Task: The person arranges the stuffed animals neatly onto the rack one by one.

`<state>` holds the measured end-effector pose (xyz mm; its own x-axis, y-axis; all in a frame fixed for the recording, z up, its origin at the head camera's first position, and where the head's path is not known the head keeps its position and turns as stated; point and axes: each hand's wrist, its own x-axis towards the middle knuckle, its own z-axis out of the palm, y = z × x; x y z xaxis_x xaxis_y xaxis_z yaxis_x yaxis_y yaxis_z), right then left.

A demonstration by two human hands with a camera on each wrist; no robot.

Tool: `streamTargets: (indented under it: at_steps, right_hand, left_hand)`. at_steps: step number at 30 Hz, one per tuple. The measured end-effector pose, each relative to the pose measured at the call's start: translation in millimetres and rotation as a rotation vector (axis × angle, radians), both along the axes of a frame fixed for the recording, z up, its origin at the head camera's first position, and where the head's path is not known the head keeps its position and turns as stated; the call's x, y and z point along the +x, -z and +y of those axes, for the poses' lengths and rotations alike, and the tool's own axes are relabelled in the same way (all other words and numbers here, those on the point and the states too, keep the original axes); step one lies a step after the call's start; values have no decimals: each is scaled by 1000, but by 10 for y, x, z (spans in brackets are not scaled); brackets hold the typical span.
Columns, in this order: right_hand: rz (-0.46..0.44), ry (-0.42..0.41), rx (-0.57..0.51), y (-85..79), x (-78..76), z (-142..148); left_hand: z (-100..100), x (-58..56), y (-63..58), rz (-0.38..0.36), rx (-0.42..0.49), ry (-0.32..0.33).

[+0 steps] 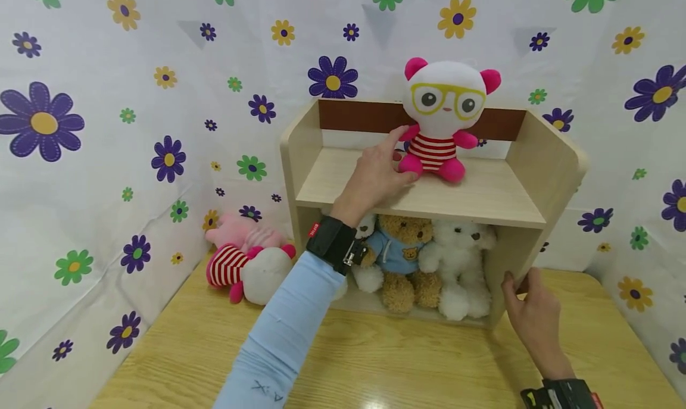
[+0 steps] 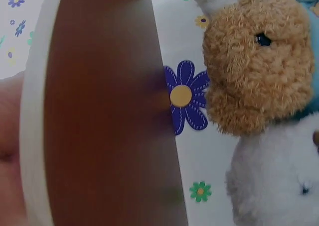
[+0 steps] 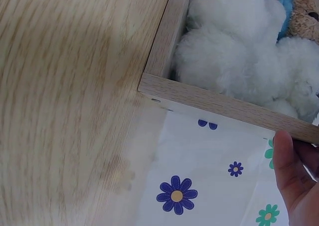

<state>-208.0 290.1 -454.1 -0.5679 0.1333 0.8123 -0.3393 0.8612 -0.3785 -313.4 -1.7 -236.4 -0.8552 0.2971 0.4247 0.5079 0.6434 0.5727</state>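
On the shelf's upper board sits a panda plush (image 1: 445, 114) with pink ears, yellow glasses and a red-striped body. My left hand (image 1: 377, 174) touches its side, index finger stretched to the plush's arm and thumb by its foot. In the right wrist view, my right hand (image 3: 296, 178) grips the side panel of the wooden shelf (image 3: 224, 101), thumb on the edge and other fingers partly hidden behind it. Below the upper board sit a brown teddy bear (image 1: 405, 248) in a blue hoodie and a white plush (image 1: 462, 269). Another white-headed plush (image 1: 367, 278) is partly covered by my left wrist.
Left of the shelf, a striped plush (image 1: 257, 272) lies on its side on the wooden table (image 1: 375, 361), with a pink plush (image 1: 241, 230) behind it. A flower-patterned cloth (image 1: 214, 69) hangs behind and beside the table.
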Motion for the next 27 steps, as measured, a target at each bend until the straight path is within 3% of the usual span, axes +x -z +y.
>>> streamTargets:
  at_steps: [9,15,27]
  right_hand:
    - [-14,-10,-17,-15,-9,-6]
    - [-27,-4,-31,-3,-3,2]
    - [-29,9,-33,1,16,-13]
  left_hand:
    - [218,-27,5,52,84,31]
    - [367,-29,35,50,93,98]
    - [602,3,23,39,54,154]
